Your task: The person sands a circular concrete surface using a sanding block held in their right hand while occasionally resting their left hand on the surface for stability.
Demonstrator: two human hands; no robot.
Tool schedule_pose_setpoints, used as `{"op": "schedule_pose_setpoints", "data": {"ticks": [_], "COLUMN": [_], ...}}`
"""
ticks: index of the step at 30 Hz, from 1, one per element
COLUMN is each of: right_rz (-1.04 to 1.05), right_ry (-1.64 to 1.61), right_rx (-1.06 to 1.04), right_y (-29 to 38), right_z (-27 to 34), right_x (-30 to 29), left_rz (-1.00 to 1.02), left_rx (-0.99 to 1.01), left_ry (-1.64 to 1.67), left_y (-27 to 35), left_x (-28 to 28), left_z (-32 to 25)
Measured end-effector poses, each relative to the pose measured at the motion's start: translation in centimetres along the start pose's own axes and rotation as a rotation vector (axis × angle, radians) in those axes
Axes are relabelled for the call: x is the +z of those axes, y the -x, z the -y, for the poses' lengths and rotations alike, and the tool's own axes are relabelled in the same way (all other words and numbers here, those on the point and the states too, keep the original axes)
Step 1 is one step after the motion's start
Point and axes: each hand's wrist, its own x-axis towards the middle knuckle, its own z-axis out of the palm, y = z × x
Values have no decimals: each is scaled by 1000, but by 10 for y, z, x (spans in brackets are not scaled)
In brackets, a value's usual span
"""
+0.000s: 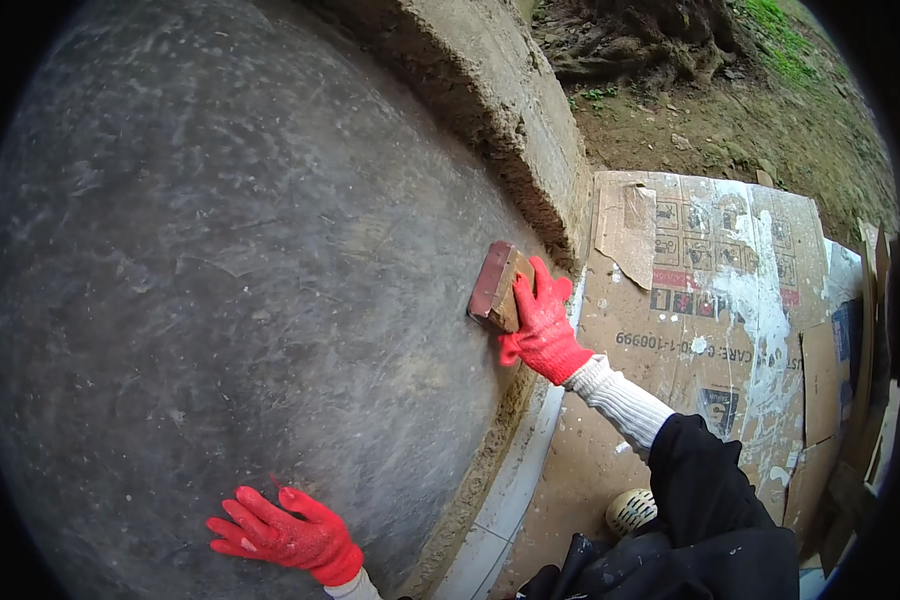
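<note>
My right hand (544, 322), in a red knitted glove with a white cuff, grips a wooden sanding block (501, 286). The block has a dark red strip, apparently sandpaper, along one side. It is held against the smooth grey cement wall (285, 300), near its right edge. Lower down, my left hand (289, 532), gloved in red too, lies palm towards the same wall with its fingers apart and nothing in it. A loose red thread sticks up by its index finger. Whether the left palm presses on the cement is hidden.
A rough concrete ledge (510, 97) juts out above the block. White tiles (499, 517) edge the wall's foot. Paint-splashed cardboard (630, 420) covers the ground, with a slotted pale shoe (631, 512) on it. Tree roots (645, 37) and bare soil lie beyond.
</note>
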Motion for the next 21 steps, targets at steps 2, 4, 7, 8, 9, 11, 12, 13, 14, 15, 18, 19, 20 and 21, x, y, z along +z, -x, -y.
{"op": "schedule_pose_setpoints", "data": {"ticks": [2, 4, 7, 8, 9, 11, 12, 13, 14, 15, 18, 19, 20, 21], "right_rz": [170, -12, -113, -127, -138, -116, -103, -114, -127, 4, 71, 28, -30, -75], "right_ry": [-4, -56, -167, -163, -170, -97, 6, -7, -15, 9, 12, -23, -68, -107], "right_rx": [89, -11, -251, -263, -278, -203, -120, -69, -17, 65, 71, 52, -39, -138], "right_y": [-8, -38, -100, -109, -112, -89, -69, -39, -11, 6, -2, -14, -34, -56], "right_z": [8, 35, 107, 116, 122, 104, 82, 43, 4, -12, -3, 11, 34, 54], "right_x": [-7, -10, -27, -28, -26, -14, -11, 6, 15, 10, 0, -4, -1, -11], "left_rz": [-14, -27, -7, -5, 0, 5, 3, 1, 5, 11, -17, -17, -5, 0], "left_rx": [7, 26, 22, 21, 20, 16, 13, 7, -1, -6, 14, 20, 20, 13], "left_ry": [-9, -9, -37, -30, -34, -57, -47, -38, -9, 8, 4, 5, -16, -15], "left_y": [0, 0, 5, 4, 5, 10, 10, 8, 3, 1, 2, 3, 6, 6], "left_x": [2, 2, 1, 1, 1, 2, 3, 2, 0, 0, 3, 3, 2, 3], "left_z": [0, 1, 12, 10, 11, 17, 14, 9, 2, 0, 1, 2, 7, 7]}}
